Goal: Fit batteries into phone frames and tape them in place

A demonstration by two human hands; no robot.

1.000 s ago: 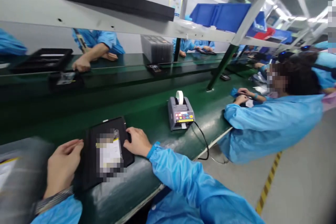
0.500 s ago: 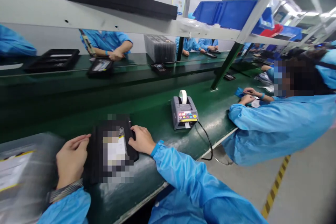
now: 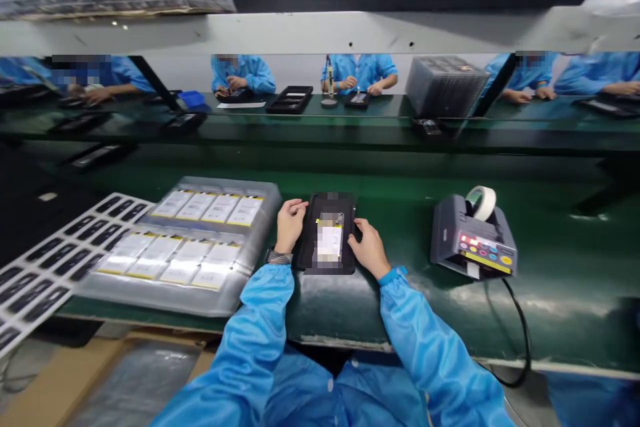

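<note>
Black tray (image 3: pixel 306 255) on tabletop (image 3: pixel 400 227), device (image 3: pixel 335 238) inside. My left hand (image 3: pixel 290 228), fingers loosely bent, at tray's left edge; right hand (image 3: pixel 370 249), half curled, at right edge. Whether grip holds tray: cannot tell.

We have a black tray (image 3: pixel 307 250) lying flat on the green tabletop (image 3: pixel 395 213), bearing a partly blurred, upright-oblong device (image 3: pixel 332 241) with a white panel.

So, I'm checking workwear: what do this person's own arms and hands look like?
The left hand and right hand are ungloved. Glossy, loose light-blue sleeves cover both arms. A dark, patterned band circles the left wrist; a blue band sits at the right wrist.
</note>
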